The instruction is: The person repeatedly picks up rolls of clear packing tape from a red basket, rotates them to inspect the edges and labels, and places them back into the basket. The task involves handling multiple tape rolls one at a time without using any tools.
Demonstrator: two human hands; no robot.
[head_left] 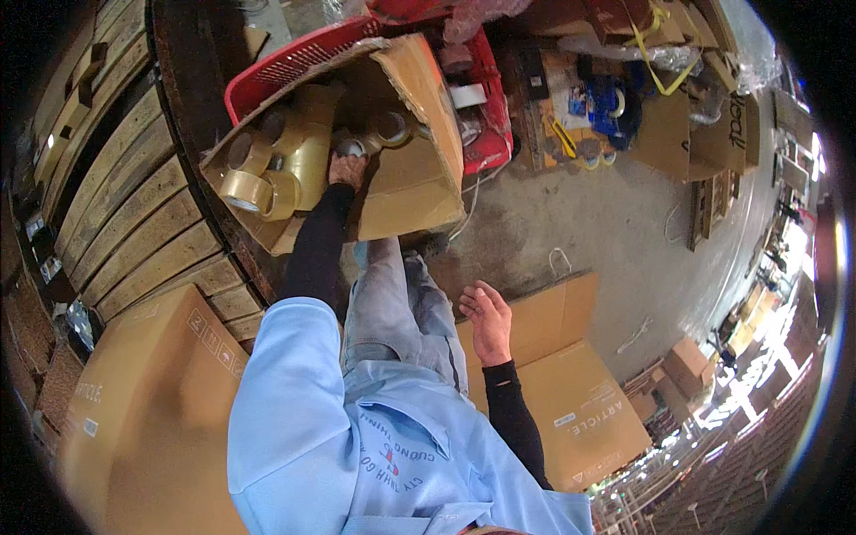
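My left hand point(348, 169) reaches down into an open cardboard box point(410, 192), its fingers closed at the near edge of a roll of packing tape point(354, 146). Several clear and tan tape rolls lie in the same box. A stacked row of clear tape point(309, 165) is just left of the hand, a tan roll point(242, 189) sits at the left corner, and another roll point(390, 127) leans to the right. My right hand point(487, 321) hangs in the air beside my leg, holding nothing, with its fingers apart and slightly bent.
Behind the box stands a red plastic basket point(299, 61) holding a white roll point(467, 95). Wooden pallets point(134, 192) line the left. Large cartons stand at lower left point(152, 410) and lower right point(584, 415). A yellow cutter knife point(563, 137) lies at the far right.
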